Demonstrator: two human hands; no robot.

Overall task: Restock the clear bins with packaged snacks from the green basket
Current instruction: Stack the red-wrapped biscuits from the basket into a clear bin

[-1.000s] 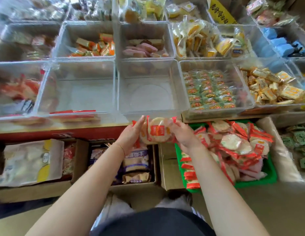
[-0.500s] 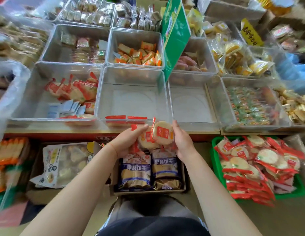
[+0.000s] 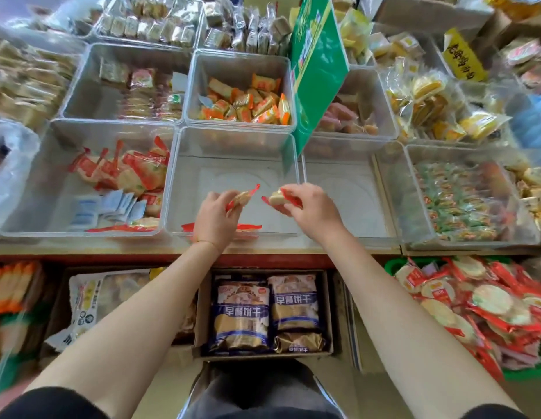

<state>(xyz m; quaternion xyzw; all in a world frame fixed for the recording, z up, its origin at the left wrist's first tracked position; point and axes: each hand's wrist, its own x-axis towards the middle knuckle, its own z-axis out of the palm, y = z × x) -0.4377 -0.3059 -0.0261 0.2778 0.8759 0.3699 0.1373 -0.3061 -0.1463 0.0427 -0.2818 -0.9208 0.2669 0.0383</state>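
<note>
Shop shelving fills my view, a counter crowded with transparent plastic tubs of wrapped sweets and biscuits, cardboard cartons of stock on the floor beneath it. I take as my landmark the clear square bin (image 3: 233, 182) straight ahead of me, the one whose bare floor shows. Both my hands hang over it. My left hand (image 3: 216, 216) pinches a round pale rice cracker in a red-edged clear wrapper (image 3: 240, 198) between curled fingers, and my right hand (image 3: 311, 211) grips a second cracker packet of the same kind (image 3: 279, 197); the two packets sit a little apart above the middle of that bin, not yet let go. A strip of red wrapper (image 3: 248, 227) shows along its near wall, behind my left wrist. Left of the landmark, a neighbouring clear bin (image 3: 51, 182) holds a small heap of the same red packets plus some pale blue sachets. Right of it, beyond a tall green cardboard sign (image 3: 319, 65), another clear bin (image 3: 353, 207) looks bare. Below and far right of the landmark, the green plastic basket (image 3: 394, 263) is piled high with red cracker packets.

I judge the restocking barely begun: the landmark bin is almost bare and the basket is full, so many trips remain.

Half a second ago I held both packets pressed together in front of the counter edge; now I have carried them up over the bin and split them, one per hand
</note>
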